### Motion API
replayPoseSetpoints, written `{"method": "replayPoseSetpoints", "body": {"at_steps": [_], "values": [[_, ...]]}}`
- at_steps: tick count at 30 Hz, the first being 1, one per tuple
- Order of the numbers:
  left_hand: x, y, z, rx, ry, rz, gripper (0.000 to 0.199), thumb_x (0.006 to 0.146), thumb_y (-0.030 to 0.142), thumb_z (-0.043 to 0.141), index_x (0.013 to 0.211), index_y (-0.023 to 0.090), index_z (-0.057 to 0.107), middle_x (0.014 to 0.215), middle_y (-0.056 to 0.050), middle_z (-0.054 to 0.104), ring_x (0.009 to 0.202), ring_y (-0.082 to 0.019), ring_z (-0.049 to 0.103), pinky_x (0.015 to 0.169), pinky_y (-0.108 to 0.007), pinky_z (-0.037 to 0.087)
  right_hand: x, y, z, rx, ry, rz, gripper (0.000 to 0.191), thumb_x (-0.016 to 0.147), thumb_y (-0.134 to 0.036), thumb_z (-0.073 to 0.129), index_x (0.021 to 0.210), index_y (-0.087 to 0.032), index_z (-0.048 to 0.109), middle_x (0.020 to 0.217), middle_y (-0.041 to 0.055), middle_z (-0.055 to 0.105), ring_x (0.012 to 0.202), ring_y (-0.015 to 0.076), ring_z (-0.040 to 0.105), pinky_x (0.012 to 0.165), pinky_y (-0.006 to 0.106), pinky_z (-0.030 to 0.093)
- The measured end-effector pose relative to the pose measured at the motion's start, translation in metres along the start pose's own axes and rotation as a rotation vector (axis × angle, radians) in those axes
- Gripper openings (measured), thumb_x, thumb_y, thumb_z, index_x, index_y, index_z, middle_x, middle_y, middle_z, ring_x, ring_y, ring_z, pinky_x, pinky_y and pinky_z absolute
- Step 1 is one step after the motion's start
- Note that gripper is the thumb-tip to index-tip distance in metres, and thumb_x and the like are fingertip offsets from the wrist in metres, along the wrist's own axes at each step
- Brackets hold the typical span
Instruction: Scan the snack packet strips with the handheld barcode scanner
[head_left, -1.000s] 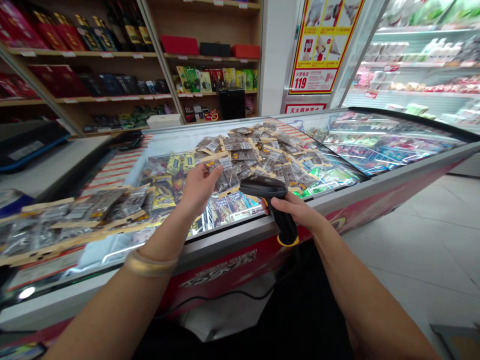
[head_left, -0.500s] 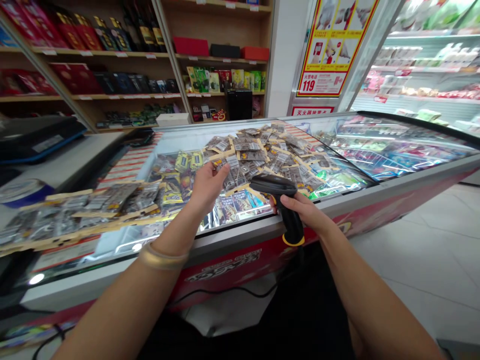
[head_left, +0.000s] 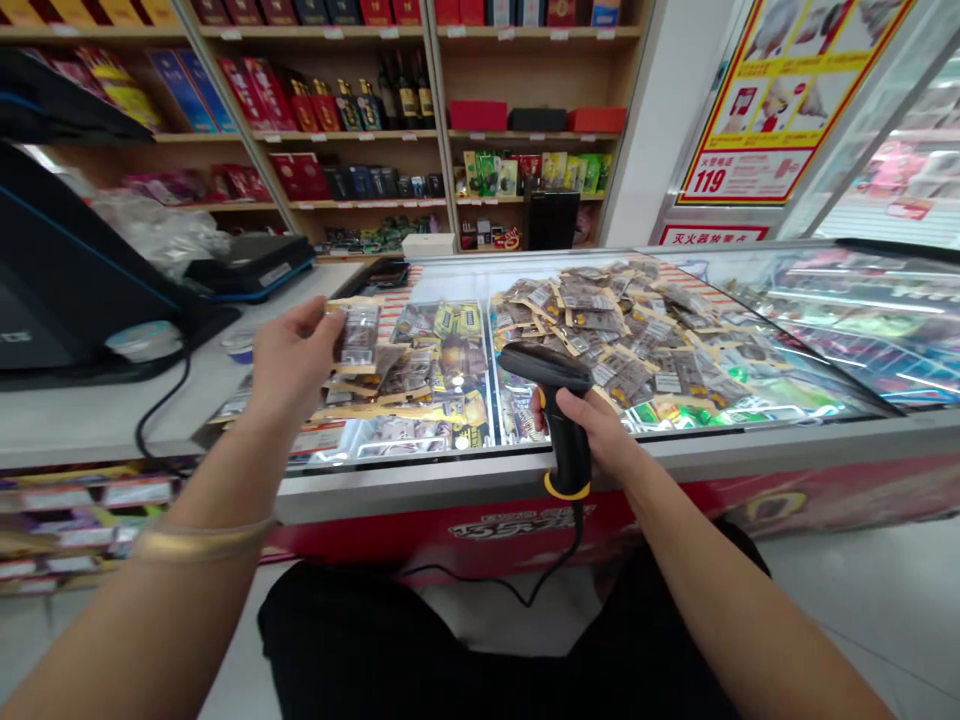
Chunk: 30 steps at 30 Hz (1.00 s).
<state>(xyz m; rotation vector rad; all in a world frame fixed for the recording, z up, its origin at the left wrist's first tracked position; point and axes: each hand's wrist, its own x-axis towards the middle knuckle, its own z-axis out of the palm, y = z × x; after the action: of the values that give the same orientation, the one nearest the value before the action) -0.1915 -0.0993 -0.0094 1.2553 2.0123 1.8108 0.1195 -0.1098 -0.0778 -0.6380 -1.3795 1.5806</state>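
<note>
Between the thumb and fingers of my left hand (head_left: 294, 352) is a small snack packet (head_left: 360, 335) with a tan edge and a printed label. It hangs over a smaller group of similar packets (head_left: 409, 375) on the left of the glass top. My right hand (head_left: 600, 425) is wrapped around the handle of a black barcode scanner (head_left: 546, 370) with yellow trim, its head pointing left. Behind and right of the scanner, a large heap of the same packets (head_left: 667, 330) lies spread over the freezer's glass lid.
The chest freezer (head_left: 712, 455) has a grey rim and red front. On the left counter (head_left: 247, 425) stand a dark screen (head_left: 67, 270) and a black device (head_left: 255, 265). The scanner's cable (head_left: 517, 595) loops down near my knees. Stocked shelves (head_left: 390, 137) line the back.
My left hand has moved left from the large heap to the smaller group, now with a packet in it. My view has turned left. The scanner stays in my right hand.
</note>
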Motion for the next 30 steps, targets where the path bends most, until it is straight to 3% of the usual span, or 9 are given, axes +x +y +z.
{"method": "replayPoseSetpoints", "body": {"at_steps": [3,6,12,17,21,26,28,30], "values": [[0.009,-0.012,-0.030,0.143,0.067,-0.149,0.041,0.085,0.017,0.064,0.125,0.009,0.065,0.098,-0.005,0.070,0.069,-0.009,0.055,0.073,-0.026,0.051,0.011,0.007,0.018,-0.002,-0.077,0.029,0.051,0.070,-0.067,0.071,0.077,-0.016,0.067,0.073,0.0039,0.061,0.066,0.0156,0.056,0.063,0.029,0.046],[0.011,-0.022,-0.043,0.401,0.022,-0.129,0.044,0.084,0.020,0.063,0.127,0.010,0.064,0.102,-0.007,0.072,0.074,-0.013,0.059,0.077,-0.028,0.052,0.016,0.010,0.027,-0.019,-0.129,0.042,0.051,0.072,-0.066,0.069,0.077,-0.016,0.067,0.071,0.0037,0.061,0.066,0.0157,0.056,0.062,0.029,0.045],[0.012,-0.028,-0.041,0.767,-0.115,0.010,0.048,0.084,0.030,0.058,0.124,0.005,0.066,0.120,-0.018,0.069,0.109,-0.030,0.061,0.102,-0.044,0.045,0.013,0.012,0.024,0.012,-0.093,0.045,0.048,0.073,-0.063,0.071,0.080,-0.016,0.067,0.075,0.0042,0.062,0.068,0.0154,0.056,0.064,0.029,0.046],[0.013,-0.026,-0.041,0.871,-0.085,-0.065,0.054,0.082,0.042,0.055,0.125,0.011,0.067,0.131,-0.021,0.063,0.120,-0.041,0.056,0.103,-0.058,0.041,0.015,0.016,0.023,0.028,-0.102,0.023,0.044,0.075,-0.060,0.070,0.081,-0.017,0.067,0.076,0.0036,0.061,0.067,0.0149,0.055,0.065,0.030,0.045],[0.013,-0.024,-0.042,0.870,-0.038,-0.023,0.052,0.082,0.042,0.053,0.122,0.013,0.070,0.130,-0.021,0.064,0.124,-0.043,0.053,0.101,-0.062,0.041,0.017,0.014,0.022,0.038,-0.108,0.014,0.048,0.074,-0.063,0.070,0.078,-0.016,0.067,0.071,0.0033,0.060,0.066,0.0152,0.055,0.063,0.030,0.044],[-0.005,-0.004,-0.021,0.698,0.116,0.312,0.050,0.079,0.037,0.051,0.117,0.012,0.072,0.112,-0.018,0.069,0.118,-0.036,0.057,0.105,-0.056,0.039,0.006,0.007,0.006,0.090,-0.042,-0.031,0.048,0.071,-0.063,0.073,0.078,-0.017,0.067,0.074,0.0029,0.060,0.066,0.0144,0.055,0.064,0.029,0.045],[-0.020,0.010,-0.001,0.609,0.062,0.444,0.050,0.078,0.039,0.051,0.114,0.011,0.072,0.104,-0.017,0.069,0.107,-0.033,0.061,0.102,-0.051,0.043,-0.002,0.003,-0.010,0.082,0.024,-0.073,0.045,0.073,-0.062,0.072,0.080,-0.017,0.067,0.076,0.0032,0.061,0.066,0.0147,0.055,0.064,0.029,0.045],[-0.037,0.023,0.026,0.506,-0.087,0.525,0.050,0.082,0.042,0.049,0.114,0.012,0.071,0.105,-0.015,0.068,0.096,-0.027,0.063,0.095,-0.045,0.048,-0.012,-0.002,-0.029,0.056,0.101,-0.113,0.044,0.075,-0.061,0.070,0.081,-0.017,0.068,0.077,0.0034,0.062,0.066,0.0149,0.055,0.063,0.029,0.045]]}}
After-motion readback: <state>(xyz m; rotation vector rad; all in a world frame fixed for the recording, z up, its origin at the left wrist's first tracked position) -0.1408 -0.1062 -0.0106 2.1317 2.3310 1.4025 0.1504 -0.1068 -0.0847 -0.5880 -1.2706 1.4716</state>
